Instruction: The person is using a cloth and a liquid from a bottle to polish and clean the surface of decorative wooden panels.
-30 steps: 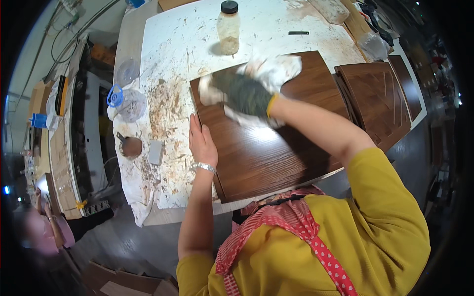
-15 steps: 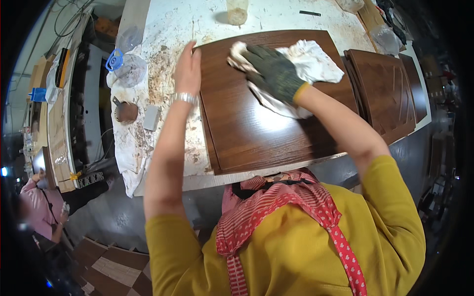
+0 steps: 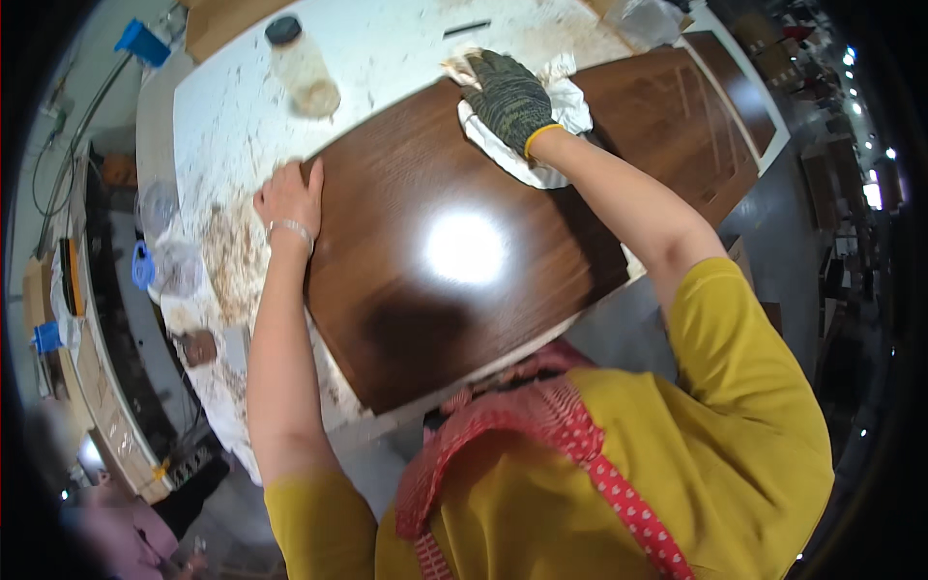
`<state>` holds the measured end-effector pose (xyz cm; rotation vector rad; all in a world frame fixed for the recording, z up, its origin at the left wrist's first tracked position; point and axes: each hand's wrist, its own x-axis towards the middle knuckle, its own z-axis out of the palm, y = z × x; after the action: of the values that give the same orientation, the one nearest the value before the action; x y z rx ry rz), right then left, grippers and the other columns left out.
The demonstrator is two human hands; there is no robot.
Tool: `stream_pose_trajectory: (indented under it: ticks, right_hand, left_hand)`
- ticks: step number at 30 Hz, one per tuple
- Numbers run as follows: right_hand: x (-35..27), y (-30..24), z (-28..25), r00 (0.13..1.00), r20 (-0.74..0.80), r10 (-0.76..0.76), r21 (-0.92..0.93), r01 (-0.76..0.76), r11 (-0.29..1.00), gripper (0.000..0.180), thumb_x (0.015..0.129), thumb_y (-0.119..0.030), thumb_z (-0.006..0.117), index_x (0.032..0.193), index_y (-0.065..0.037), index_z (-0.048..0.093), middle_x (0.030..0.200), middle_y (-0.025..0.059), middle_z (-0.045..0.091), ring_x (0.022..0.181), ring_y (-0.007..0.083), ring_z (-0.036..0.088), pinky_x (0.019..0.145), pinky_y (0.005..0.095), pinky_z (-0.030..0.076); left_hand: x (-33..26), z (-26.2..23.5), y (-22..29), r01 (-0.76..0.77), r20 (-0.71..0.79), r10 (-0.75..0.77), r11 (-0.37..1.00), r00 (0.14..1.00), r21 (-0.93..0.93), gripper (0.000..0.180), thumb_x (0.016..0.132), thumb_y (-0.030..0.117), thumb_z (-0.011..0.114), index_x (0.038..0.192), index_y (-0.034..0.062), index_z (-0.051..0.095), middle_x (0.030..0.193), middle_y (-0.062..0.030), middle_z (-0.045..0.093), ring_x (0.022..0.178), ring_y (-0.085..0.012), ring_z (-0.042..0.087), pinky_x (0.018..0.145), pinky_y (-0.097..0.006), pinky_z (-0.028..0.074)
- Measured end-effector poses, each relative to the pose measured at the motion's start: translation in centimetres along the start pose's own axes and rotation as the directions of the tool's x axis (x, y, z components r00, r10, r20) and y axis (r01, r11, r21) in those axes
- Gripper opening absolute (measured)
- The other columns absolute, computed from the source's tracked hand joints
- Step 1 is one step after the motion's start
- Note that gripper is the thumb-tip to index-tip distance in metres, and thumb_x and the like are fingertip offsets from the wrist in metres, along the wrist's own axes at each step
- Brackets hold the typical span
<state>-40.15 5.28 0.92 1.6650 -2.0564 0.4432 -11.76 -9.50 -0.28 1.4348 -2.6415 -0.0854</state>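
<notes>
A dark brown wood panel [image 3: 377, 232] with a glossy face lies on the white worktable, bright glare near its middle. My bare left hand [image 3: 290, 200], a bracelet at its wrist, rests at the panel's left edge, thumb against the edge and fingers spread on the tabletop. A dark green knit work glove with a yellow cuff covers my right hand [image 3: 509, 97]. Its fingers press a crumpled white rag [image 3: 532, 172] onto the panel's far right part. Some of the rag bunches out beyond the fingertips and some trails beneath the palm.
More brown panels [image 3: 667, 116] lie to the right. A clear bottle with a black cap [image 3: 284, 31] lies at the back, near a thin black strip [image 3: 468, 29]. Along the stained left side are a clear jug with a blue handle [image 3: 143, 265] and a brown cup [image 3: 198, 348]. Another person [image 3: 121, 532] is at lower left.
The whole view has tilted and shifted. My gloved right hand has moved the rag toward the panel's far right corner. My left hand remains at the left edge, its fingers now more bent.
</notes>
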Motion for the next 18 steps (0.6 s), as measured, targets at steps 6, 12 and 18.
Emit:
stream_pose_trajectory:
  ticks: [6,12,18]
  right_hand:
    - [-8.6,-18.5,-9.9,0.625,0.262,-0.735,0.822,0.255,0.51,0.031,0.074,-0.015,0.057,0.103,-0.005,0.057,0.111,0.0135,0.052,0.101,0.0307,0.051,0.088,0.0386,0.042]
    - [-13.3,-6.6,-14.5,0.963,0.187,-0.193,0.806,-0.038,0.591,0.04,0.081,-0.015,0.05,0.12,-0.011,0.052,0.123,0.0145,0.049,0.114,0.0294,0.047,0.095,0.0396,0.038]
    - [-20.1,-8.2,-15.9,0.925,0.374,-0.069,0.326,-0.061,0.943,0.049,0.076,-0.014,0.057,0.124,-0.013,0.05,0.126,0.0114,0.048,0.117,0.0237,0.047,0.098,0.0416,0.036]
  left_hand:
    - [0.4,0.3,-0.2,0.007,-0.005,-0.007,1.0,1.0,0.006,0.047,0.091,0.049,0.037,0.113,0.0123,0.056,0.113,-0.0105,0.057,0.107,-0.0276,0.051,0.095,-0.045,0.031]
    - [0.3,0.2,-0.8,-0.006,-0.015,0.007,1.0,1.0,0.018,0.048,0.091,0.05,0.036,0.115,0.0138,0.055,0.117,-0.0094,0.056,0.109,-0.0274,0.051,0.096,-0.046,0.032]
    - [1.8,0.1,-0.4,-0.042,0.074,0.037,0.996,0.997,0.077,0.045,0.092,0.047,0.037,0.114,0.0113,0.054,0.115,-0.0114,0.057,0.106,-0.0293,0.053,0.092,-0.045,0.037]
